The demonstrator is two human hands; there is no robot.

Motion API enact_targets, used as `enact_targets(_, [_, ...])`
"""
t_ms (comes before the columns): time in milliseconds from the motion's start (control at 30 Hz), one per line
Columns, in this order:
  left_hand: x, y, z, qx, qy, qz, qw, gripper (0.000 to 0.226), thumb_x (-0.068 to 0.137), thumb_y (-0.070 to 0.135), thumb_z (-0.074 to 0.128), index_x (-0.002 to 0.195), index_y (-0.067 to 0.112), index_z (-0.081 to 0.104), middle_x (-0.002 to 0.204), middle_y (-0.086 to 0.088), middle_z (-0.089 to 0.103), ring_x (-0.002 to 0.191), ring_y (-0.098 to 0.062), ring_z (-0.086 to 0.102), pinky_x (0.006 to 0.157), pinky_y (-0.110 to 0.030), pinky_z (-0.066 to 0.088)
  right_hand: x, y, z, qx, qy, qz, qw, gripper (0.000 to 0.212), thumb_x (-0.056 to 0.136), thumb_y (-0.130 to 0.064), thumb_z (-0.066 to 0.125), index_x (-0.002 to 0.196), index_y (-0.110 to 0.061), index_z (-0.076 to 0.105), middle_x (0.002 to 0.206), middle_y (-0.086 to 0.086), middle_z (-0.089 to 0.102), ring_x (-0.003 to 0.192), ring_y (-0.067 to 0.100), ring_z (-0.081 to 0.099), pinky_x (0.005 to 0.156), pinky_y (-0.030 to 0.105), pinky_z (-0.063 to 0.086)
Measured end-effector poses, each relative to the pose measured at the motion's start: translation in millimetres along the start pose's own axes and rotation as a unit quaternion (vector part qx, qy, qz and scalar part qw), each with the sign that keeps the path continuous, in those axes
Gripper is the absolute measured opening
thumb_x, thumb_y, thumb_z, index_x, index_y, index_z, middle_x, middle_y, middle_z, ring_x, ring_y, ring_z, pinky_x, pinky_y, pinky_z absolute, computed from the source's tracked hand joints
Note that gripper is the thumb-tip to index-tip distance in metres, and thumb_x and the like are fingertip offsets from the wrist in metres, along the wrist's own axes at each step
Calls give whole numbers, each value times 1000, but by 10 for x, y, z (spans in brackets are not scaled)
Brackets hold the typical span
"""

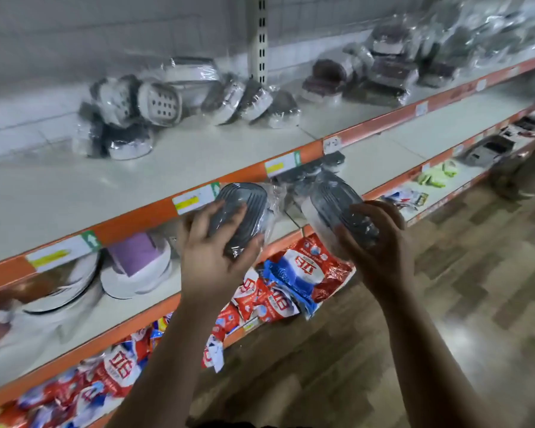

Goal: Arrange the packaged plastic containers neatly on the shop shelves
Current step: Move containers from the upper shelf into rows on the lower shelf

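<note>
My left hand (212, 251) grips a grey oval container wrapped in clear plastic (244, 208) in front of the upper shelf's orange edge (130, 217). My right hand (380, 242) grips a second wrapped grey container (331, 199), tilted, just to the right. On the upper shelf lie several wrapped grey-and-white containers: a loose heap at the left (124, 118), a leaning row in the middle (250, 101), and dark stacks at the right (386, 72).
The shelf below holds white plates (71, 285), a purple box (136, 251) and more wrapped grey containers (328, 163). Red, white and blue packets (300, 273) fill the lower shelf. A slotted upright post (261, 38) divides the shelving. Wood-pattern floor (445, 304) lies to the right.
</note>
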State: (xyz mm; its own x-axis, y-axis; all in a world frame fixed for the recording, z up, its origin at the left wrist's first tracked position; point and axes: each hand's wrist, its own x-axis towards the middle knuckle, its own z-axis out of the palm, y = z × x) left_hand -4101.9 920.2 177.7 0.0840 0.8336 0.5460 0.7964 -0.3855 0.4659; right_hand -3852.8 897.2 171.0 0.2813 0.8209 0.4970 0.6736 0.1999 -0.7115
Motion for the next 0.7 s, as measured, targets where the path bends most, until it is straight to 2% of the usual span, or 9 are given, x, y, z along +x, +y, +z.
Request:
enact_targets(33, [-18,146,144,-1,-8,-2,1000,55,83,53,55,120,15,70,126,-13,59,116,-36,47,97,-32,29,-18,147,-147,-6,0,5,1000,33,79,-28,78,109,-18,68,115,-7,53,100,-19,47,81,-1,37])
enact_targets(100, [-63,412,415,-12,-26,0,1000,55,84,53,55,120,14,70,126,-13,60,113,-41,49,97,-38,34,-14,408,-389,-15,5,12,1000,34,78,-31,78,109,-19,68,114,-12,51,97,-16,49,79,-2,38])
enact_targets(267, [-63,811,970,-14,-94,14,995,59,83,57,53,124,16,68,127,-11,59,112,-37,46,95,-42,39,132,941,-745,-13,-5,26,1000,34,79,-33,76,107,-15,69,112,-2,58,95,-4,52,77,1,41])
enact_targets(400, [125,939,1472,-1,-108,-3,994,61,83,59,52,126,18,66,128,-8,58,114,-33,45,97,-37,34,391,1440,-812,0,-18,59,998,38,78,-38,74,107,-14,69,113,0,59,100,8,57,84,27,51])
enact_targets(500, [281,1009,1845,-9,-105,-9,994,62,82,59,54,125,16,66,127,-7,59,114,-33,46,97,-36,35,619,1778,-826,-11,-35,67,997,38,77,-39,75,107,-15,69,114,-1,59,101,11,58,83,20,47])
enact_targets(600, [557,1141,2302,-15,-122,-21,992,64,81,59,55,124,13,67,126,-9,60,114,-33,47,97,-39,39,1034,2171,-874,-35,-55,76,995,35,78,-31,81,106,-14,70,114,1,61,100,13,59,82,13,42])
enact_targets(700, [831,1254,2692,-23,-138,-32,990,64,82,59,53,125,12,66,127,-9,60,115,-33,47,96,-36,38,1445,2507,-1012,-45,-65,97,992,33,78,-29,81,105,-14,70,111,-3,62,99,10,58,82,8,39])
